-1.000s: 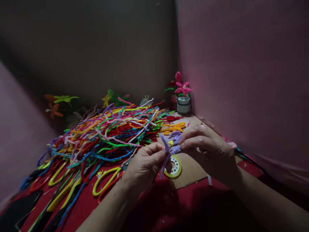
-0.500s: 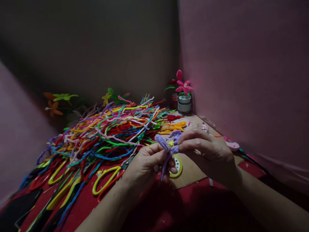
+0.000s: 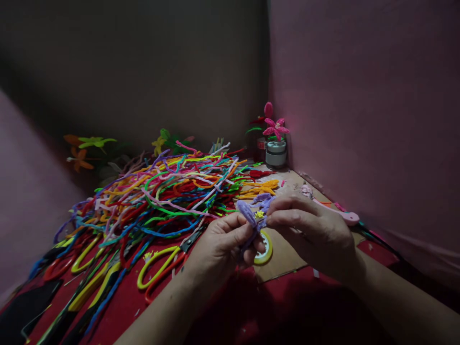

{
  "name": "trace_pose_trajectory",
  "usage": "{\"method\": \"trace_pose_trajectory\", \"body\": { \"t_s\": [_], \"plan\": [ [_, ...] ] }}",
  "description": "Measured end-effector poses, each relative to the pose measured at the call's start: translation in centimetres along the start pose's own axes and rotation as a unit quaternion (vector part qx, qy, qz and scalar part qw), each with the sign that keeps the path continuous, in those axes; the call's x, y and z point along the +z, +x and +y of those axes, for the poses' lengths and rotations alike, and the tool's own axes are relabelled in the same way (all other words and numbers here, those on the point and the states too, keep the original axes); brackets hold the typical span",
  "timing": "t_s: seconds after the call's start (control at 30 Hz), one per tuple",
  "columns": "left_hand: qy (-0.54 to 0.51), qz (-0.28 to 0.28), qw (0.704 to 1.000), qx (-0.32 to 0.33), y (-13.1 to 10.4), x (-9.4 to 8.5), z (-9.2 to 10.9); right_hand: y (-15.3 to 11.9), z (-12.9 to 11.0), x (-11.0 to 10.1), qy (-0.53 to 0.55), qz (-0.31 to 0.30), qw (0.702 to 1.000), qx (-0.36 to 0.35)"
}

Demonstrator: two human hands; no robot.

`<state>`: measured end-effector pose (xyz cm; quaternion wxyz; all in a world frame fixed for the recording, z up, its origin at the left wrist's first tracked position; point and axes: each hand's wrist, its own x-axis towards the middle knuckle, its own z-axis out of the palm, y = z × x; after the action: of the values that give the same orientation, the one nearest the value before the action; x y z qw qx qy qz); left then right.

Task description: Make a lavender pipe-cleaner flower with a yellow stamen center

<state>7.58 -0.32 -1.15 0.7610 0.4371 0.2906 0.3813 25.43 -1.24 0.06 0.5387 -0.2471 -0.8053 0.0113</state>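
Observation:
Between my two hands is a purple pipe-cleaner flower [image 3: 246, 212] with yellow stamens [image 3: 259, 214] at its centre. My left hand [image 3: 230, 242] pinches its base between thumb and fingers, and the lower part is mostly hidden in the palm. From the other side, my right hand [image 3: 309, 220] grips a purple petal at the flower's right with its fingertips. More purple petals [image 3: 264, 199] show just behind the flower, close to my right fingertips. Under the hands, a yellow-rimmed round spool [image 3: 265, 248] lies on a cardboard sheet [image 3: 283, 266].
A big heap of coloured pipe cleaners [image 3: 161, 191] fills the left. Scissors [image 3: 158, 266] and yellow-handled pliers [image 3: 95, 287] lie in front of it. Orange petals [image 3: 264, 188] rest on the cardboard. A pink flower [image 3: 276, 128] stands in a grey pot [image 3: 276, 154] near the pink wall [image 3: 359, 120].
Both hands and the flower have shifted slightly right. The flower has tilted in my left hand, and its stem, visible hanging below before, is now mostly hidden behind the fingers.

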Motion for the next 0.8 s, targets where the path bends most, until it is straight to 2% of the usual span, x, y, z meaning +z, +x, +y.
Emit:
{"method": "trace_pose_trajectory", "body": {
  "t_s": [0.2, 0.4, 0.6, 0.8],
  "plan": [
    [0.017, 0.018, 1.000, 0.010, -0.3, 0.7, 0.1, 0.0, -0.4, 0.0, -0.040, 0.010, 0.999, 0.002],
    [0.097, 0.059, 0.992, 0.053, -0.8, 1.6, 0.1, -0.2, -0.6, 0.0, -0.070, -0.006, 0.998, 0.002],
    [0.197, 0.124, 0.967, 0.104, -1.2, 2.7, -0.1, -0.4, -0.9, 0.1, -0.091, -0.019, 0.996, 0.018],
    [0.308, 0.138, 0.929, 0.150, -1.5, 2.4, -0.5, -0.3, -1.4, 0.0, -0.102, -0.022, 0.994, 0.012]
  ]
}}
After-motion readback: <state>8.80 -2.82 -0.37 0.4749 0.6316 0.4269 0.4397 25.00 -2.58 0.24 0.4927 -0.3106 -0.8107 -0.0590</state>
